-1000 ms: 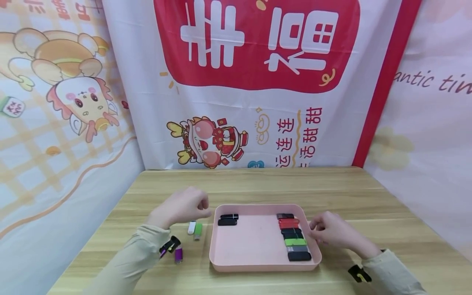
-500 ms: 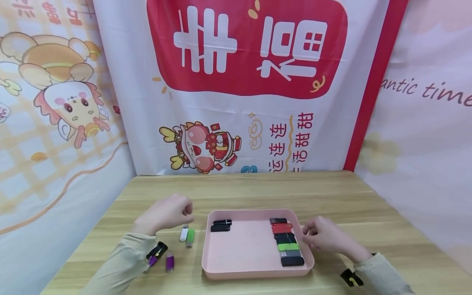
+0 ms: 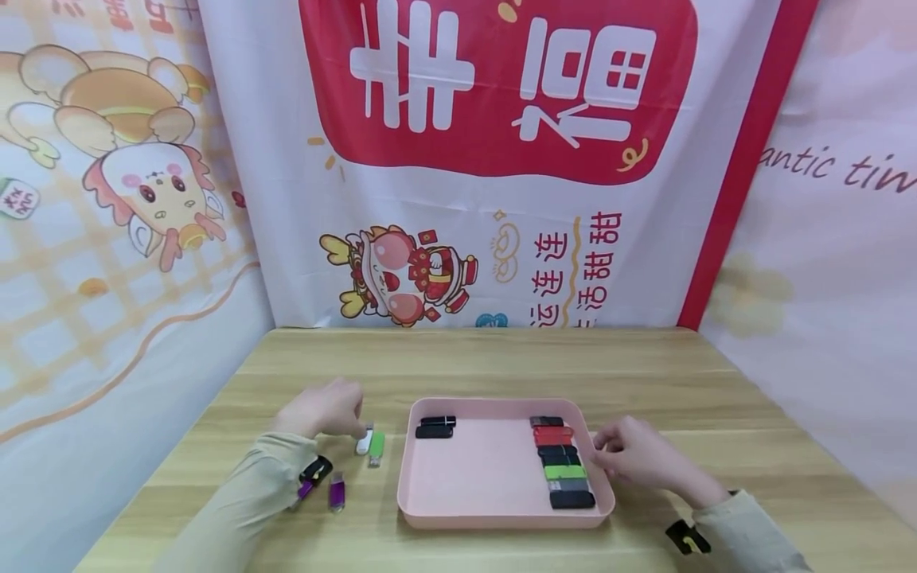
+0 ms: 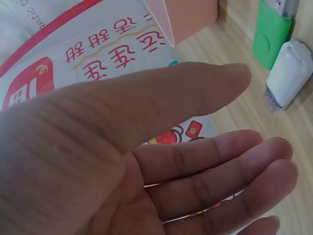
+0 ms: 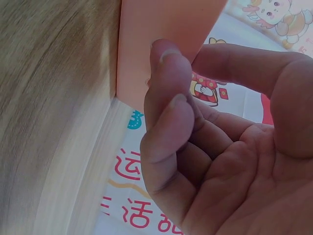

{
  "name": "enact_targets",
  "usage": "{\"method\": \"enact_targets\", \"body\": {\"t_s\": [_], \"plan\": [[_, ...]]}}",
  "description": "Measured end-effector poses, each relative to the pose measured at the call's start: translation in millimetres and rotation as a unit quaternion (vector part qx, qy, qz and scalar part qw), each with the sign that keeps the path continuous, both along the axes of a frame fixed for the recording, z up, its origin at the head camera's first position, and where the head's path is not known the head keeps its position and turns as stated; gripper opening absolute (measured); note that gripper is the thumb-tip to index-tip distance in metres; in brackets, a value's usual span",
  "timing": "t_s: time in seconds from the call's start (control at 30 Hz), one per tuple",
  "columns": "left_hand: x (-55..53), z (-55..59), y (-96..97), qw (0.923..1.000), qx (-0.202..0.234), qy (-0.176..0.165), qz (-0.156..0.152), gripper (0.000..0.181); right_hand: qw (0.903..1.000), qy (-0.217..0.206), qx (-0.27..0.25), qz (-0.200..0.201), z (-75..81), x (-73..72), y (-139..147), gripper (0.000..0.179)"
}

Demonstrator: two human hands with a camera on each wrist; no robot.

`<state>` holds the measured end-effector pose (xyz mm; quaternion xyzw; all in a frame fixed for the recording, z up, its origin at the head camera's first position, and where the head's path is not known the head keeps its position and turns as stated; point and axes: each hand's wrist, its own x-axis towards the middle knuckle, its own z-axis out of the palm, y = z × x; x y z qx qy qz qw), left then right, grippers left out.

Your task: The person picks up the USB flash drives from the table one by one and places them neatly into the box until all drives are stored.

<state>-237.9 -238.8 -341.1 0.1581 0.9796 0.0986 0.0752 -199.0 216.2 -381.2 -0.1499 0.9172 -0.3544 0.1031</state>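
My left hand hovers low beside a white USB stick, fingers extended. In the left wrist view the thumb and fingers are parted with nothing between them, and the white stick lies just beyond the fingertips. A green USB stick lies right next to the white one. At the pink tray, my right hand holds the right wall, its fingers curled against the outside and the thumb at the rim. Inside the tray, a column of several USB sticks runs along the right side. Two black sticks lie at its upper left.
Two purple USB sticks, one upright-lying and one partly under the left wrist's black strap clip, lie on the wooden table. Printed cloth hangs behind and at both sides.
The left hand has come down to the white USB stick. My right hand stays at the tray's right wall. The head view has shifted slightly and back.
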Motion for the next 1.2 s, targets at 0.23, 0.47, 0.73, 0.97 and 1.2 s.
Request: {"method": "enact_targets", "body": {"t_s": [0.23, 0.47, 0.73, 0.97, 1.2], "plan": [[-2.3, -3.8, 1.4, 0.9998, 0.007, -0.018, 0.005, 0.024, 1.0000, -0.006, -0.001, -0.004, 2.1, 1.5, -0.1, 0.005], [-1.8, -6.7, 1.8, 0.9991, 0.010, -0.040, 0.014, 0.026, 1.0000, -0.001, 0.000, 0.001, 1.7, 2.8, 0.1, 0.004], [-5.8, -8.6, 4.3, 0.9990, 0.004, -0.044, 0.013, 0.024, 0.9999, -0.004, 0.001, -0.012, 3.1, 3.4, -0.9, 0.005], [-10.7, -17.4, 6.8, 0.9999, -0.006, -0.015, 0.005, 0.024, 1.0000, 0.001, -0.004, -0.007, 3.2, 4.6, 0.0, 0.006], [-10.5, -22.7, 6.9, 0.9998, -0.020, 0.010, 0.001, 0.024, 1.0000, 0.001, -0.002, -0.008, 1.1, 3.7, -0.1, 0.005]]}}
